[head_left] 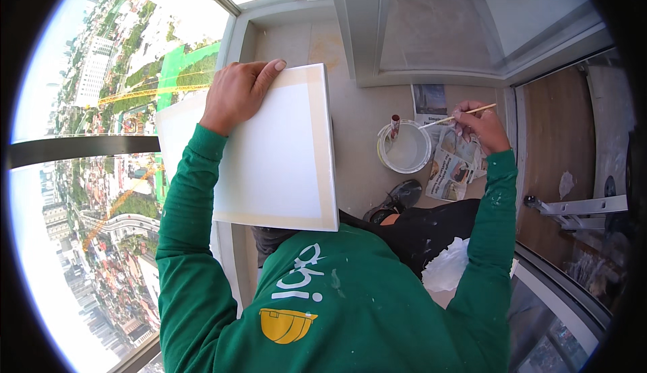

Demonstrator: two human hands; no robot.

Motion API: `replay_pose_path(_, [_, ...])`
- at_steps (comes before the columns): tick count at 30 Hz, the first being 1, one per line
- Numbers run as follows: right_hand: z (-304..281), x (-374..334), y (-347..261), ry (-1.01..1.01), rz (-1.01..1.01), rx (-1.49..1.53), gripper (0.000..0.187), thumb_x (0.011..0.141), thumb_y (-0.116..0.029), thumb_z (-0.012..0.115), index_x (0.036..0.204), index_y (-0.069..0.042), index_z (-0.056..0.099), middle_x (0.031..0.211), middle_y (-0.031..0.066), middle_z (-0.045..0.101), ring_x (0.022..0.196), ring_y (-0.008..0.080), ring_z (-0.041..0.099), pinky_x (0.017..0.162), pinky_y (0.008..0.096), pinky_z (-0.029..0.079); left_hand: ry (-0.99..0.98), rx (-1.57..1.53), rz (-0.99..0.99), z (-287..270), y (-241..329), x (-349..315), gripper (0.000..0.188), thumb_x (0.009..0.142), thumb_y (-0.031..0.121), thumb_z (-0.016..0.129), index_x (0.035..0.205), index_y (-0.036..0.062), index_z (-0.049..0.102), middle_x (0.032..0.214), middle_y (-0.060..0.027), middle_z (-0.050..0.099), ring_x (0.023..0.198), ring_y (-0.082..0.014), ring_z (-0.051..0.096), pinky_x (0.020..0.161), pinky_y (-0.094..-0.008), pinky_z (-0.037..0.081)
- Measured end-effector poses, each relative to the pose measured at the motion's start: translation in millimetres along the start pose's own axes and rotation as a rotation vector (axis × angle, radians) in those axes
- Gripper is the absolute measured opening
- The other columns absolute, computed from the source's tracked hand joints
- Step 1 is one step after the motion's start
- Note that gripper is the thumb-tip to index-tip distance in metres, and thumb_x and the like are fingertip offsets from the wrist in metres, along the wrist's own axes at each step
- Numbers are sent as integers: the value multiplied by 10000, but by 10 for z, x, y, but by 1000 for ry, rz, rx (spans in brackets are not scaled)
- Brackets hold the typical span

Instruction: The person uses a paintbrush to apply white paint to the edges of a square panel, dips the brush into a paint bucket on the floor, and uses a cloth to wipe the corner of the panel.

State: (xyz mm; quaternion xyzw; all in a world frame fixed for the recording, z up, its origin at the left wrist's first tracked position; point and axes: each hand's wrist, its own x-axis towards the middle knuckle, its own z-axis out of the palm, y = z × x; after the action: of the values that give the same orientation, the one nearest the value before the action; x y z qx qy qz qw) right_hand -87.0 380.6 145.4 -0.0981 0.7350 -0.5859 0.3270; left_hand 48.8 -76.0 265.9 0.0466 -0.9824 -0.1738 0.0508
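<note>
A square white board (273, 157), bordered with beige tape, leans in front of my body on the left. My left hand (236, 95) grips its top edge; the thumb lies along the edge, and the other fingers are hidden behind it. To the right, my right hand (480, 129) pinches a slim paintbrush (482, 109) with a wooden handle. The brush's pale far end reaches over the rim of a round bucket (406, 169) holding whitish paint. A short reddish-brown handle (395, 125) stands up at the bucket's left side.
Newspaper sheets (447, 174) lie beside the bucket on the tiled floor (350, 164). My black shoe (404, 196) is just below it. Crumpled white sheeting (447, 265) rests near my right leg. A metal ladder (583, 206) is at the right; a large window (114, 97) fills the left.
</note>
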Motion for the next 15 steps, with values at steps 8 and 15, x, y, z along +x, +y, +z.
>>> replay_pose_path(8, [582, -256, -740, -202, -266, 317, 126, 960, -48, 646, 1062, 15, 684, 906, 127, 734, 718, 127, 671, 529, 233, 503, -27, 13, -5, -26, 51, 1, 566, 1068, 462, 513, 974, -35, 766, 701, -246, 674, 642, -399, 673, 651, -450, 533])
replay_pose_path(15, [1175, -306, -914, -159, -528, 311, 119, 934, -8, 671, 1048, 25, 675, 914, 125, 738, 748, 114, 670, 605, 241, 538, -23, 14, 21, 0, 20, 16, 550, 1070, 441, 517, 943, -36, 759, 681, -242, 658, 628, -396, 663, 634, -442, 523])
